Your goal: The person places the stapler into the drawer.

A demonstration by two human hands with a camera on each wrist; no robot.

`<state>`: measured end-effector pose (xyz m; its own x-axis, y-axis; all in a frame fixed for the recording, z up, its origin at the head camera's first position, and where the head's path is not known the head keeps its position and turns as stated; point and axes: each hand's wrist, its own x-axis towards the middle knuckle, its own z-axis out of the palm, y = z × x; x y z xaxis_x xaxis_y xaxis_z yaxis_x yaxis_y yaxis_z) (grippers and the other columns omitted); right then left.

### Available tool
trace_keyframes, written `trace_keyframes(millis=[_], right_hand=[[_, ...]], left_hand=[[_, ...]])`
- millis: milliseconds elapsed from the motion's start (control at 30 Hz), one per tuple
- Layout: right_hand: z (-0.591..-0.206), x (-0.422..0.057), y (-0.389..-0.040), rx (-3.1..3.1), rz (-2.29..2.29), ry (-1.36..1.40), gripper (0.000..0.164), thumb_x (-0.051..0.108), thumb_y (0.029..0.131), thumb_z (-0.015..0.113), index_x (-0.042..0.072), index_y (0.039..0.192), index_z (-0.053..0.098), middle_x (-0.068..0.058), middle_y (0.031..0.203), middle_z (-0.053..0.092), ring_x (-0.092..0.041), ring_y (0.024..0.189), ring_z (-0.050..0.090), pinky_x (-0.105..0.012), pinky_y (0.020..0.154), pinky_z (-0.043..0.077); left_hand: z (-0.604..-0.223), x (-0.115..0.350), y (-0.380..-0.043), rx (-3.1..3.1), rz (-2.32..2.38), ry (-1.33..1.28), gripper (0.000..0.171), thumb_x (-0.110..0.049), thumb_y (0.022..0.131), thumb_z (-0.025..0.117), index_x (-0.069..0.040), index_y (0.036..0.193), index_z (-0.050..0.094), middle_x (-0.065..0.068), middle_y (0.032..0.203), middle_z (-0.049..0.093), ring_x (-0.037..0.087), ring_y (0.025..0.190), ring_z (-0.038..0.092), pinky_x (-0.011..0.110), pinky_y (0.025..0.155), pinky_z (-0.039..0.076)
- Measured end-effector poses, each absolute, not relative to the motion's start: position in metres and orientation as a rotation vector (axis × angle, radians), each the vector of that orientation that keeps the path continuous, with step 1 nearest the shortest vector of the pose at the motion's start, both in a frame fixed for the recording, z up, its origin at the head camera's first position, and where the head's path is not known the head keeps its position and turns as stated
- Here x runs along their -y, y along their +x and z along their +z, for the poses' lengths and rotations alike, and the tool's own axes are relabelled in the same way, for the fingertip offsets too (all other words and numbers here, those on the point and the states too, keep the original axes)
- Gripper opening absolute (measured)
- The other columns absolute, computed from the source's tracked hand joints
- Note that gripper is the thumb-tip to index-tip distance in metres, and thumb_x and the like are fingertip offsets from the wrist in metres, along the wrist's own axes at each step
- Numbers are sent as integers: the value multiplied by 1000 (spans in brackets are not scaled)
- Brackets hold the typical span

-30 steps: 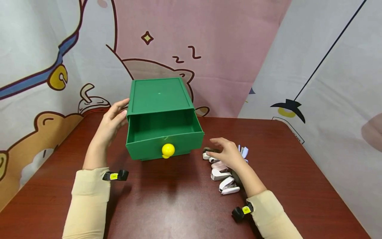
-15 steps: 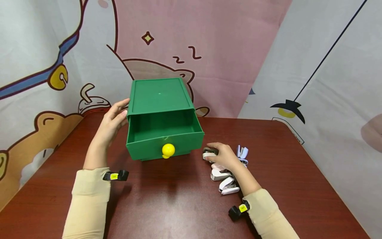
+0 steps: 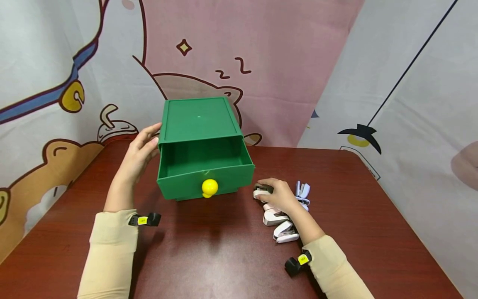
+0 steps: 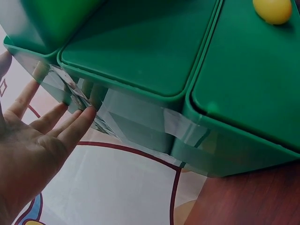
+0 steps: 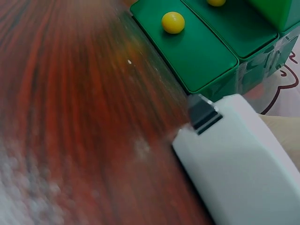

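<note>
A green drawer cabinet stands on the table with its top drawer pulled out. A yellow knob is on the drawer's front. My left hand rests its straight fingertips against the cabinet's left side; in the left wrist view, the fingers touch the taped side wall. To the right of the cabinet, my right hand pinches a dark-and-white stapler between fingers and thumb. In the right wrist view a white stapler fills the foreground and mostly hides the hand.
Nearer me lie a white stapler and another white stapler. A lilac stapler is behind the right hand. The brown table spreads in front, and a printed cloth hangs behind.
My right hand has moved down and slightly left onto the dark-and-white stapler, closing its fingers on it. The left hand and the cabinet have stayed in place.
</note>
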<state>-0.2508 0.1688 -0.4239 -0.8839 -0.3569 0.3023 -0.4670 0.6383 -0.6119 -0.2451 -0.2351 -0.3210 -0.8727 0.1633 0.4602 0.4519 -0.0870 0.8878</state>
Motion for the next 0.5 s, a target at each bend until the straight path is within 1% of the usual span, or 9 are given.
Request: trace_keyframes(millis=[267, 500], right_hand=[[-422, -170, -252, 2616, 1134, 691, 42, 14, 75, 83, 4, 114, 70, -6, 106, 68, -21, 95, 62, -38, 81, 49], [-414, -168, -248, 2563, 1224, 670, 43, 11, 76, 82, 1, 116, 69, -6, 109, 66, -21, 96, 61, -37, 78, 49]], left_hand=[[-321, 236, -246, 1977, -2063, -676, 47, -19, 102, 48, -7, 146, 39, 14, 144, 36, 20, 120, 46, 26, 89, 45], [-321, 236, -246, 1975, -2065, -675, 47, -20, 102, 48, -7, 146, 39, 14, 144, 35, 20, 122, 44, 25, 90, 45]])
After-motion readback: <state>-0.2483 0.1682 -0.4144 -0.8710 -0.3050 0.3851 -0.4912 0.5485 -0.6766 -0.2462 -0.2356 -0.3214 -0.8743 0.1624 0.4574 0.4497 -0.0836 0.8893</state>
